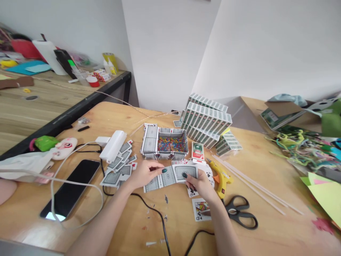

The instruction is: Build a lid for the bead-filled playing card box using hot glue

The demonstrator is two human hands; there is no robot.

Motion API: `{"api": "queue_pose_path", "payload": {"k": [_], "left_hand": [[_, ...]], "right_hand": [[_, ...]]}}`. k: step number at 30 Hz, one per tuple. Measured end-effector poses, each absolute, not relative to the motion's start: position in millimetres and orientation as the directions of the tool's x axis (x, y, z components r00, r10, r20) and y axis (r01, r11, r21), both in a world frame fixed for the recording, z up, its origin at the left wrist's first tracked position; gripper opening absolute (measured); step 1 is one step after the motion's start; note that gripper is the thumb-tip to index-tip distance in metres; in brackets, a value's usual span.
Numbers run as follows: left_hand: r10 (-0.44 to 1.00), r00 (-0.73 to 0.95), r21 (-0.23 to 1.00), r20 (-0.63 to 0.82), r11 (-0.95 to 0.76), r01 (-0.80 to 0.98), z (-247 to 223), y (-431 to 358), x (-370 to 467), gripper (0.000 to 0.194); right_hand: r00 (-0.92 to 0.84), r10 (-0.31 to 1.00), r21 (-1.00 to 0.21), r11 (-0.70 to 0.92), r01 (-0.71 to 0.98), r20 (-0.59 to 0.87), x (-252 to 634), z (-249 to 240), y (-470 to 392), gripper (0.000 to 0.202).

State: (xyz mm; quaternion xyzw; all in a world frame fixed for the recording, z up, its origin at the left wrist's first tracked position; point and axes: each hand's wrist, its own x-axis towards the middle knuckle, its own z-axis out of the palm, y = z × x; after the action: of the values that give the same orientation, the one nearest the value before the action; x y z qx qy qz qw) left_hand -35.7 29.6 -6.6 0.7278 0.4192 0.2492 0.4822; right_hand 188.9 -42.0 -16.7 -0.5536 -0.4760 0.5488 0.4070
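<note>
My left hand [146,173] pinches a strip of joined playing cards [167,176], backs facing up, between thumb and fingers. In my right hand [200,183] a single playing card [185,171] is gripped, thumb on its patterned back, its left edge meeting or overlapping the strip's right end. Just beyond the hands stands a box built of playing cards [149,140] with small colourful bits [172,145] inside. Face-up cards [209,174] lie partly under my right hand, and another face card [200,209] lies nearer me. Loose cards [119,165] are piled left of my left hand.
A yellow glue gun [221,179], black scissors [241,211] and clear glue sticks [253,183] lie to the right. Stacked card packs [207,119] rise behind, with a red-and-green card box [197,152] before them. A phone [71,190], white cable and black cord [151,208] occupy the left and front.
</note>
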Motion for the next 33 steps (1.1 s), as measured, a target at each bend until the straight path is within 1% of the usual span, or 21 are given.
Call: {"api": "queue_pose_path", "payload": {"k": [2,8,11,14,17,22,28,30,33], "left_hand": [[0.850,0.523,0.910,-0.062,-0.167,0.380,-5,29,-36,0.024],[0.849,0.521,0.905,-0.087,-0.152,0.399,-8,27,-35,0.021],[0.831,0.545,0.905,-0.112,-0.142,0.402,-10,25,-35,0.019],[0.822,0.558,0.902,-0.117,-0.147,0.405,-9,24,-35,0.017],[0.841,0.529,0.911,-0.114,-0.124,0.393,-8,26,-35,0.017],[0.858,0.498,0.915,-0.121,-0.099,0.392,-7,26,-33,0.015],[0.844,0.509,0.918,-0.172,-0.051,0.394,-6,21,-28,0.015],[0.839,0.515,0.922,-0.175,-0.045,0.386,-6,22,-28,0.015],[0.840,0.515,0.921,-0.169,-0.051,0.386,-7,25,-30,0.018]], "right_hand": [[-0.078,0.974,-0.973,-0.204,0.111,-0.213,191,-17,-42,0.041],[-0.219,0.957,-0.973,-0.152,0.174,-0.189,197,-10,-44,0.041],[-0.245,0.939,-0.960,-0.194,0.201,-0.241,198,-10,-45,0.036],[-0.259,0.926,-0.953,-0.229,0.198,-0.276,196,-12,-45,0.033],[-0.265,0.927,-0.959,-0.227,0.167,-0.266,193,-14,-43,0.035],[-0.253,0.922,-0.952,-0.255,0.167,-0.292,189,-13,-42,0.038],[-0.333,0.882,-0.941,-0.289,0.176,-0.334,184,-13,-45,0.046],[-0.320,0.883,-0.937,-0.306,0.165,-0.345,183,-13,-45,0.046],[-0.229,0.919,-0.947,-0.305,0.102,-0.321,182,-12,-44,0.041]]}}
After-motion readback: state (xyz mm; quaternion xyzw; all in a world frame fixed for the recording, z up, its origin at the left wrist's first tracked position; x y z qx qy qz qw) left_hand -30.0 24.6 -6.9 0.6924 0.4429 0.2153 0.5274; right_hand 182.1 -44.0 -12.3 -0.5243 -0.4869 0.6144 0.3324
